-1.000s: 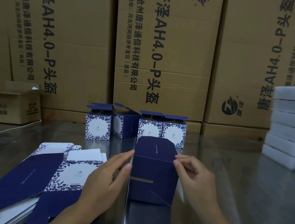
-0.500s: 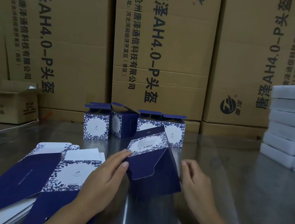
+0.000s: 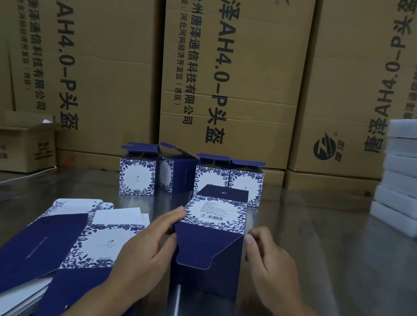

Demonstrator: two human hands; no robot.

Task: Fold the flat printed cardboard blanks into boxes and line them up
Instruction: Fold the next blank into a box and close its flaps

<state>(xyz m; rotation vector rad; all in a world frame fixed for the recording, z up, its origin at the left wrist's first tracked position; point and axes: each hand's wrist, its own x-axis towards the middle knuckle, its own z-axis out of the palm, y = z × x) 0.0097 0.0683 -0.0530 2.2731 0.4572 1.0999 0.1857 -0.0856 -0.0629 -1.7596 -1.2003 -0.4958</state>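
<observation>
While my left hand (image 3: 150, 250) presses its fingertips against the left upper edge of the half-folded box (image 3: 208, 248), my right hand (image 3: 268, 263) sits at the box's right edge, thumb and curled fingers pinching lightly at the corner. Both hands are partly closed around the box rather than spread wide. The box lies in front of me on the shiny metal table (image 3: 321, 248), its barcode panel facing up and a navy tuck flap (image 3: 195, 250) hanging open toward me.

To my left, touching nothing I hold, the pile of flat blanks (image 3: 68, 240) spreads to the table's near-left edge. Beyond the box, four finished boxes (image 3: 189, 176) stand in a row with their lids up, just behind the one in my hands. On the right the table is bare up to the stack of white boxes (image 3: 413, 176) at the far right edge. Large brown cartons (image 3: 233, 69) wall off the back.

Half a second ago the box was tilted diagonally and my right hand lay open, apart from it; now it is squared to me, printed panel uppermost, and both hands grip it.
</observation>
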